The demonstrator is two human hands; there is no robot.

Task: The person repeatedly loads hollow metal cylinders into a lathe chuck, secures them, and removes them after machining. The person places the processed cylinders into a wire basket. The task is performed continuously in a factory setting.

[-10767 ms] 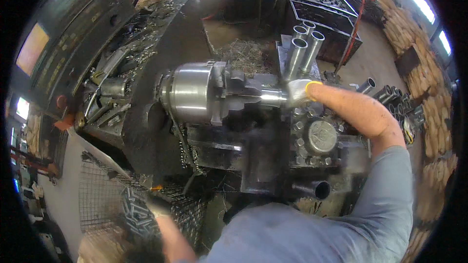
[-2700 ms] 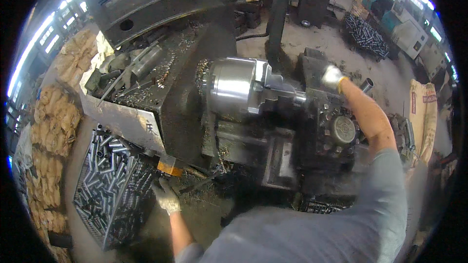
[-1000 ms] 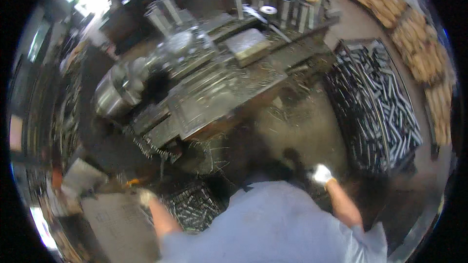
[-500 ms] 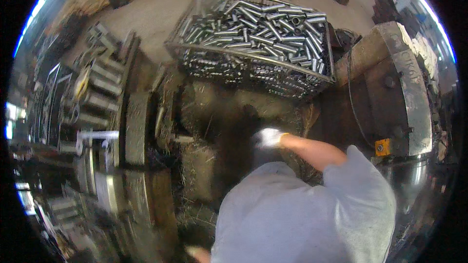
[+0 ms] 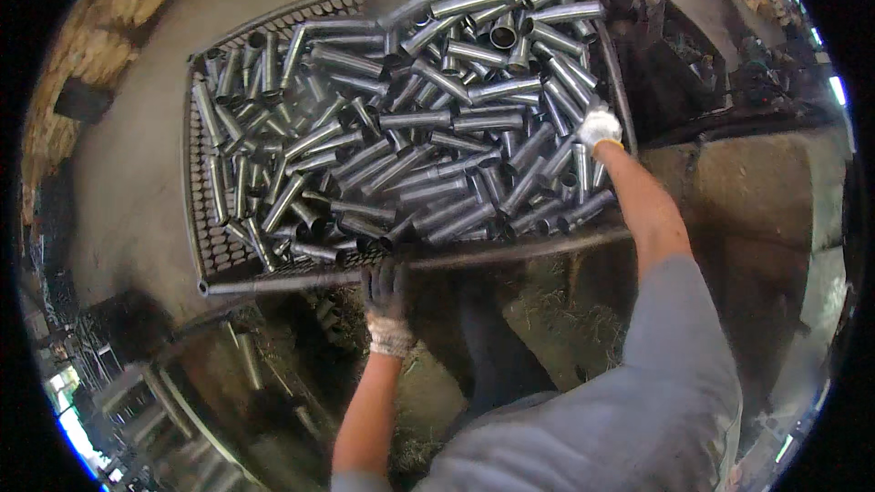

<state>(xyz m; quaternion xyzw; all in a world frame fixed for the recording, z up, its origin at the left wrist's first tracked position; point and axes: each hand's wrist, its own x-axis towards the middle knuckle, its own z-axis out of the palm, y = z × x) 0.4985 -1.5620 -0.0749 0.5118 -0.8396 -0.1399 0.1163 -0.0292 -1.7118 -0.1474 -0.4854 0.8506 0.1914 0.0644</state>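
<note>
A large wire-mesh basket (image 5: pixel 264 286) holds a heap of shiny metal tubes (image 5: pixel 415 120), many with one flared end. My left hand (image 5: pixel 386 299), in a knit glove with dark fingers, lies at the near rim of the basket, its fingers stretched out over the bar. I see no tube in it. My right hand (image 5: pixel 600 130), in a white glove, is among the tubes by the right rim. One metal tube (image 5: pixel 558 160) slants down and left just beside it. Motion blurs the right fingers, so their grip on any tube is unclear.
Dark machinery or scrap (image 5: pixel 679 59) stands beyond the basket's right side, with a brownish metal block (image 5: pixel 738 178) closer to me. More metal pieces (image 5: pixel 164 405) lie at lower left. Shavings litter the floor (image 5: pixel 556 314) below the basket. Stacked yellowish goods line the far left.
My view has turned and come closer to the basket, which now fills the middle. My right hand has gone from near my body into the tubes; my left has come up to the near rim.
</note>
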